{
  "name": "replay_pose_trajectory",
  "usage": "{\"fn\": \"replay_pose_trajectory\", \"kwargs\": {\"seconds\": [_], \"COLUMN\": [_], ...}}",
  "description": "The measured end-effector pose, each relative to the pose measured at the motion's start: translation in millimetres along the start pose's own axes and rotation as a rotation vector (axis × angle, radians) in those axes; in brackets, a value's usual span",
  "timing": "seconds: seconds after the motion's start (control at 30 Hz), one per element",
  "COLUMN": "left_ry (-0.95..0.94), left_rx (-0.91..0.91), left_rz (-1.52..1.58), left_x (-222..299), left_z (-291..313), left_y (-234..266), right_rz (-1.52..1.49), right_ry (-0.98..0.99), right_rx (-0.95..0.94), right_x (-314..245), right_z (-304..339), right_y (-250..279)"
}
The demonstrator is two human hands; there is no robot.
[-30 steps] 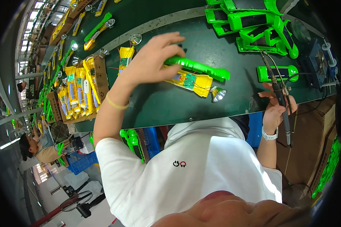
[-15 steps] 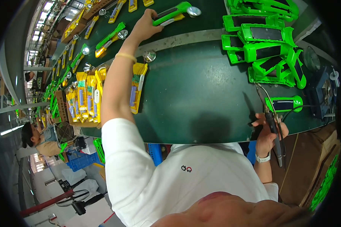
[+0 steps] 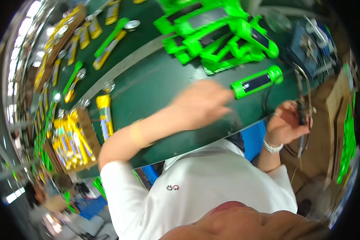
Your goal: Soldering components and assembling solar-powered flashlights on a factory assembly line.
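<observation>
My right hand (image 3: pixel 286 124) grips a soldering iron (image 3: pixel 302 114) with a thin curved metal tube alongside it, tip pointing up, at the table's right edge. My left hand (image 3: pixel 206 104), smeared by motion, is above the green table (image 3: pixel 144 84), its fingers at the near end of a single green flashlight housing (image 3: pixel 256 83) with a dark panel. I cannot tell whether they touch it. Beyond lies a heap of similar green housings (image 3: pixel 212 36). A yellow housing (image 3: pixel 105 116) with a silver reflector (image 3: pixel 108 86) lies to the left of my left hand.
A cardboard box (image 3: pixel 88 128) of yellow housings stands at the left. Past a pale strip (image 3: pixel 124 60), paired green and yellow housings (image 3: pixel 112 42) with reflectors lie in a row. A blue soldering station (image 3: pixel 302 44) stands at the far right, near cardboard (image 3: pixel 334 108).
My left hand has let go of the green-and-yellow piece beyond the strip and swung right to the single green housing. The view has turned right; my right hand still holds the iron.
</observation>
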State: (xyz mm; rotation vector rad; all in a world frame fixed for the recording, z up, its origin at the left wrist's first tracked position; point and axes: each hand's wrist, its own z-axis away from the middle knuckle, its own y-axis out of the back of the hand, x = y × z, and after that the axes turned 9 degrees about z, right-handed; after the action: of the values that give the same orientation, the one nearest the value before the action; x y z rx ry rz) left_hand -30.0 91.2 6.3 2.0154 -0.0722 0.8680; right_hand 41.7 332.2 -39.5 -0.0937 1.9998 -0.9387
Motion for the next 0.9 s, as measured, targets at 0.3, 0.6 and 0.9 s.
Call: {"fn": "replay_pose_trajectory", "kwargs": {"seconds": [0.3, 0.6, 0.9], "left_ry": [0.014, 0.272, 0.995], "left_rx": [0.121, 0.129, 0.685], "left_rz": [-0.267, -0.422, -0.761], "left_x": [3.4, -13.3, 7.2], "left_z": [-45.8, 102.8, 242.4], "left_y": [-77.0, 34.9, 74.8], "right_rz": [0.15, 0.43, 0.498], "right_ry": [0.012, -0.061, -0.209], "right_rx": [-0.084, -0.521, -0.787], "right_x": [-16.4, 10.1, 23.4], "right_z": [14.2, 21.9, 45.7], "right_y": [39.2, -22.5, -51.7]}}
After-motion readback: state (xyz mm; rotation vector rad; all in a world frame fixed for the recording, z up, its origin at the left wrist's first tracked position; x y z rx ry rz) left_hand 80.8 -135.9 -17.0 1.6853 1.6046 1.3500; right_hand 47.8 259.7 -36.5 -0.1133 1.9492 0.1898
